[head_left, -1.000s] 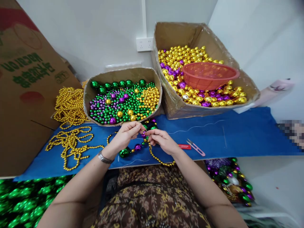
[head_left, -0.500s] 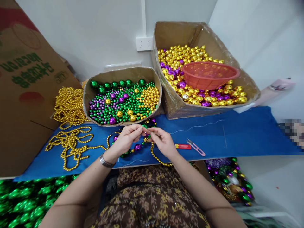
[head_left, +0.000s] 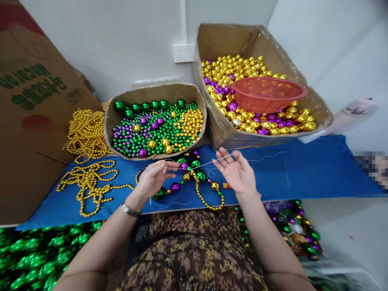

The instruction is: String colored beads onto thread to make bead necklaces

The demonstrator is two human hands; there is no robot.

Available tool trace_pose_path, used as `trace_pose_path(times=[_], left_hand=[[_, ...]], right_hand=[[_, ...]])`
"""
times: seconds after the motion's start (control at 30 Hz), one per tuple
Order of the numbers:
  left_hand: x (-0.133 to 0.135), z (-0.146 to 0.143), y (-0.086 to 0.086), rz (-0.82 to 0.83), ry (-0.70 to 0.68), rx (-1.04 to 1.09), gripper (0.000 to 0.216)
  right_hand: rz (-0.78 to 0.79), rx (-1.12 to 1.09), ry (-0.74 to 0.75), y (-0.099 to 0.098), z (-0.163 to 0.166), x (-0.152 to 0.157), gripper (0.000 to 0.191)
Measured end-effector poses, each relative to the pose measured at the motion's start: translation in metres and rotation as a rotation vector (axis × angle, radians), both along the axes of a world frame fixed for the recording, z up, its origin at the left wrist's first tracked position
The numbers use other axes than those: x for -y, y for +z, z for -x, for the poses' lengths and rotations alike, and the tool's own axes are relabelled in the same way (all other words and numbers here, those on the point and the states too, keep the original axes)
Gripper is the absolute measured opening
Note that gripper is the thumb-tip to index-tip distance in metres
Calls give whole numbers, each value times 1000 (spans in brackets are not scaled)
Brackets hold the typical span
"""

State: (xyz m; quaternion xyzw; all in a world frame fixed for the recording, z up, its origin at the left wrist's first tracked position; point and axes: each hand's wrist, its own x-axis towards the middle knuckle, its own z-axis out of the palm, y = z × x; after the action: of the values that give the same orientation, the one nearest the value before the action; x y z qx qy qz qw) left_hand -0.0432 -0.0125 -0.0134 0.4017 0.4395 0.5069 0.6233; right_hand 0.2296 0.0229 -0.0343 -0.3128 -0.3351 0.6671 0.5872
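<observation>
My left hand (head_left: 151, 177) pinches one end of a thin clear thread (head_left: 203, 165) between thumb and fingertips. The other end runs to my right hand (head_left: 239, 174), palm turned up, where it crosses the fingers and is gripped near the thumb. Between the hands, the thread meets a bead garland (head_left: 200, 176) of green, purple and gold balls lying on the blue cloth. A loop of small gold bead chain (head_left: 197, 195) hangs from that meeting point toward the front edge. A red and yellow packet (head_left: 226, 185) is mostly hidden behind my right hand.
Loose mixed beads fill a low cardboard box (head_left: 109, 141); a taller box (head_left: 212, 135) holds gold and purple beads and a red plastic basket (head_left: 269, 103). Gold bead chains (head_left: 93, 178) lie at left on the blue cloth (head_left: 318, 169). A large carton (head_left: 27, 161) stands far left.
My hands have moved apart from a close pinch over the garland, drawing the thread out between them. My right hand has turned palm up and now covers the pink scissors.
</observation>
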Motion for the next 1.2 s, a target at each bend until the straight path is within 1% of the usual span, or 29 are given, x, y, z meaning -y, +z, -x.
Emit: trace_pose_path(times=[0.07,0.1,0.17,0.23,0.3,0.43,0.53,0.6,0.63,0.7,0.73,0.8,0.87,0.93,0.97,1.07,1.13,1.2], left_hand=[[0,-13,-3,15,4,279,33],[0,-19,-3,4,27,364,32],[-1,-29,-2,-20,82,444,32],[-2,-34,-2,-29,109,440,34],[-1,-33,-5,-24,104,397,37],[3,-28,-23,24,99,361,40],[6,-26,-34,45,98,309,39],[6,-26,-31,-16,62,175,35],[5,-27,-26,-77,40,68,34],[3,-30,-10,-243,-6,-208,33],[1,-33,-1,-335,-30,-354,32],[-3,-40,17,-507,-80,-593,27],[-6,-48,29,-647,-91,-706,21],[-8,-54,32,-725,-57,-722,16],[-8,-56,30,-730,-30,-704,15],[-10,-56,15,-644,25,-545,16],[-12,-54,4,-556,-30,-457,18],[-15,-53,-4,-518,-163,-461,22]], right_hand=[[-15,-60,-10,3,7,0,25],[-30,-61,-27,3,10,0,25],[-65,-23,-59,4,14,-3,25],[-76,9,-75,1,15,-7,26],[-44,11,-63,-5,15,-12,27],[82,-4,-47,-20,19,-15,35],[110,27,-59,-22,20,-12,37],[51,108,-59,-13,17,-9,34],[-6,179,-63,-7,16,-7,31],[-164,394,-47,9,13,-2,28],[-253,526,-8,16,13,0,29],[-408,780,130,26,18,5,33],[-506,927,261,29,27,8,31],[-555,957,303,29,36,9,21],[-566,948,298,29,39,9,20],[-587,932,253,38,42,8,28],[-613,957,232,49,40,7,28],[-645,960,228,61,37,5,29]])
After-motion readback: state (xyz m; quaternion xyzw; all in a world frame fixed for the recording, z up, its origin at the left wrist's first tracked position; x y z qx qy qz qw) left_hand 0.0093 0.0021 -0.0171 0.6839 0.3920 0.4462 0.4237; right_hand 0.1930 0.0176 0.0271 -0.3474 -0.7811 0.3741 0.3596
